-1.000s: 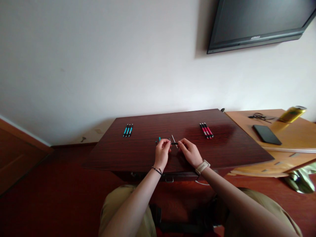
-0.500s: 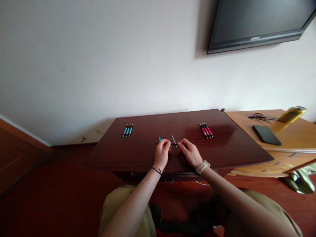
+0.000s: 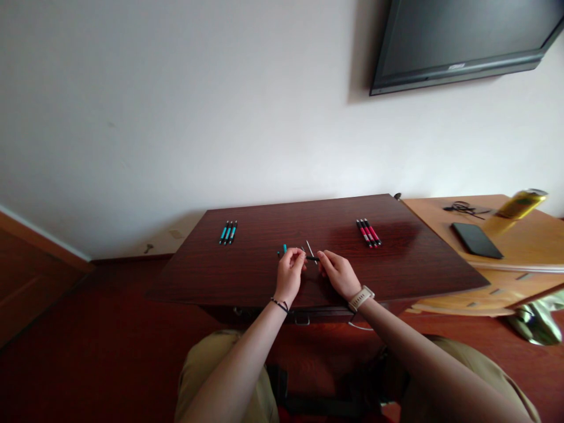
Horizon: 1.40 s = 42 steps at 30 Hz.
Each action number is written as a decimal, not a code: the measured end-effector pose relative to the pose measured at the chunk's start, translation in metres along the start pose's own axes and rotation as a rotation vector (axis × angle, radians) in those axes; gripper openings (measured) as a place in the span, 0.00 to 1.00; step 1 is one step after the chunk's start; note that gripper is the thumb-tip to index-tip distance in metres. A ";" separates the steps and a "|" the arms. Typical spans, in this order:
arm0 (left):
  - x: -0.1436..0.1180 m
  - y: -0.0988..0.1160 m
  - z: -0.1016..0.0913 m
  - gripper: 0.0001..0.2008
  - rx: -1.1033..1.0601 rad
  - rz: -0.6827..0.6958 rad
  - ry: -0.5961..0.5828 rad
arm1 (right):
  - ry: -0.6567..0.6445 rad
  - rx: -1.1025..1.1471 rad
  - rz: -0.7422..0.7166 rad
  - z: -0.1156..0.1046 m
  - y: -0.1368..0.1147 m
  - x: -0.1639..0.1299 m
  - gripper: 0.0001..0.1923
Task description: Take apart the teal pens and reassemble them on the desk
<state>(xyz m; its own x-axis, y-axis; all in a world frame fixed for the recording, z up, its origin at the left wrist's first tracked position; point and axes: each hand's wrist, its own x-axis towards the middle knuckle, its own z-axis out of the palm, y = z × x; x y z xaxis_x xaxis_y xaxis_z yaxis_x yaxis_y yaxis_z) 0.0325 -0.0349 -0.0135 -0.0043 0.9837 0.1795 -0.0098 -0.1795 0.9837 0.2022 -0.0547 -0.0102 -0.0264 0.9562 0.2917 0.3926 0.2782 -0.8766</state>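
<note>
Slightly shifted, black pen part point(image 3: 312, 258) spans between both hands point(image 3: 289, 275) point(image 3: 340, 274).

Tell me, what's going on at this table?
A person is holding a small black pen part between the fingertips of the left hand and right hand. Just beyond the hands lie a thin pale rod and a small blue piece. Farther back on the dark table, three blue-and-black pens lie side by side on the left, and three pinkish-red-and-black pens on the right.
</note>
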 end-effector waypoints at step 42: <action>0.000 0.003 0.002 0.20 -0.275 -0.056 0.007 | -0.003 -0.183 -0.213 -0.007 -0.003 0.000 0.17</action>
<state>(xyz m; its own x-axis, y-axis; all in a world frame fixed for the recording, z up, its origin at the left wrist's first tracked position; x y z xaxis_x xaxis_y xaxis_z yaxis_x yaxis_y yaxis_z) 0.0340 -0.0355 -0.0110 -0.0033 0.9923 0.1238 -0.2808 -0.1197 0.9523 0.2068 -0.0562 -0.0046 -0.1292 0.8782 0.4605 0.5373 0.4523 -0.7118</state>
